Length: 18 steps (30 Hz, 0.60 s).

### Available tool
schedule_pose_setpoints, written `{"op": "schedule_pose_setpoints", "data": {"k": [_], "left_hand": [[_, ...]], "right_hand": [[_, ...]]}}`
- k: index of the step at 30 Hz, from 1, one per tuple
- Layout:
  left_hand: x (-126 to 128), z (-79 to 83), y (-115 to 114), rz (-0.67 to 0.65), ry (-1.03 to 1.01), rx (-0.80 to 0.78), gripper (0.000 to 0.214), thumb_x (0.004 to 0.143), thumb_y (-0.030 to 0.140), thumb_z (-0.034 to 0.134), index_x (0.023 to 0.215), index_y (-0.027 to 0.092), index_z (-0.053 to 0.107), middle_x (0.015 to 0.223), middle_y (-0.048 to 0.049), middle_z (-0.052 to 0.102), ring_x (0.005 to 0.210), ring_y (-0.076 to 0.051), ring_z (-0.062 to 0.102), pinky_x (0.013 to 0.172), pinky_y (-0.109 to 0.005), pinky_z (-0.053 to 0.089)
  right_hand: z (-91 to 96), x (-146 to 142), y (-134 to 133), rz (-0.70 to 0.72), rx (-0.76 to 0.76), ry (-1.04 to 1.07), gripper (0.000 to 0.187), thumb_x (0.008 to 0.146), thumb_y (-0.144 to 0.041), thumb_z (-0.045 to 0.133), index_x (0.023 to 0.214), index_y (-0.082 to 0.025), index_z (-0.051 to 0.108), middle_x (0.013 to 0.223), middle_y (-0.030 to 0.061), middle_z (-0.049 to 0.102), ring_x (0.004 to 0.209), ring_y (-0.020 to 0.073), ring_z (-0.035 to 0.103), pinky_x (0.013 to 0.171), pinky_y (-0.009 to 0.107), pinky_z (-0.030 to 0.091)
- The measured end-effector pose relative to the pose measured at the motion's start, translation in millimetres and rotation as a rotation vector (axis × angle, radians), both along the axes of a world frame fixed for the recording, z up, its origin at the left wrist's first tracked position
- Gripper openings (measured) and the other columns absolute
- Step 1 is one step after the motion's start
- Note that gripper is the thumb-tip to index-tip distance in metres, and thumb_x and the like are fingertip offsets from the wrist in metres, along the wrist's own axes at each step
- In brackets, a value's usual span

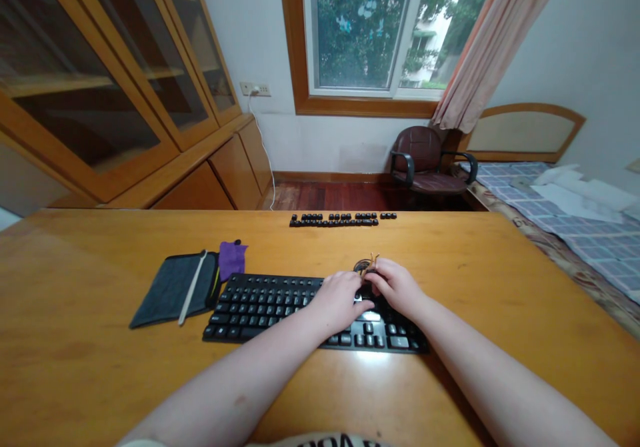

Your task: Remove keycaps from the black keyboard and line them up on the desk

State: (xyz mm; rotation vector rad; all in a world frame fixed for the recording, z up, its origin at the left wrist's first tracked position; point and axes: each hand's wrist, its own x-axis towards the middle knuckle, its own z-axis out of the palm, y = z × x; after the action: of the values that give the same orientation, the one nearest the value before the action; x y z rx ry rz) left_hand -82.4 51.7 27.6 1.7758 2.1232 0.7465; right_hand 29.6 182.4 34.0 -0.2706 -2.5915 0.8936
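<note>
A black keyboard point(273, 305) lies on the desk under both hands, with its top row of keys stripped of caps. My right hand point(399, 287) is closed in a pinch at the keyboard's upper right part, around a small tan two-pronged tool point(373, 260) whose thin tips point up and away. Its lower end is hidden by the fingers. My left hand point(340, 298) lies across the keys just left of it, fingers stretched forward and thumb apart; its fingertips come close to the tool. A coiled black cable point(361, 264) shows behind the fingers.
Loose black keycaps point(333, 222) stand in two rows by the desk's far edge. Left of the keyboard lie a grey pouch point(165, 292), a pale stick point(193, 288) across it, and a purple cloth point(233, 259). Beyond the desk point(500, 300) stands an armchair point(425, 160).
</note>
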Motion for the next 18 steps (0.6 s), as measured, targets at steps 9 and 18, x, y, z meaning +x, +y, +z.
{"op": "schedule_pose_setpoints", "data": {"k": [9, 18], "left_hand": [[2.7, -12.1, 5.4, 0.061, 0.010, 0.003, 0.025, 0.072, 0.041, 0.064, 0.088, 0.021, 0.065, 0.095, -0.0044, 0.062, 0.094, -0.023, 0.054, 0.083, -0.036, 0.041], [1.6, -14.1, 3.1, 0.044, -0.036, 0.072, 0.013, 0.071, 0.030, 0.064, 0.080, 0.021, 0.065, 0.094, -0.0034, 0.064, 0.091, -0.021, 0.055, 0.082, -0.033, 0.041]], "right_hand": [[-6.3, 1.3, 8.5, 0.214, 0.002, -0.008, 0.021, 0.088, -0.030, 0.047, 0.079, -0.018, 0.062, 0.076, 0.0040, 0.062, 0.075, 0.0147, 0.057, 0.069, 0.026, 0.045], [-0.3, 4.2, 3.1, 0.395, 0.172, 0.001, 0.016, 0.085, -0.032, 0.053, 0.082, -0.020, 0.063, 0.077, 0.0040, 0.066, 0.076, 0.0147, 0.059, 0.072, 0.028, 0.045]]}}
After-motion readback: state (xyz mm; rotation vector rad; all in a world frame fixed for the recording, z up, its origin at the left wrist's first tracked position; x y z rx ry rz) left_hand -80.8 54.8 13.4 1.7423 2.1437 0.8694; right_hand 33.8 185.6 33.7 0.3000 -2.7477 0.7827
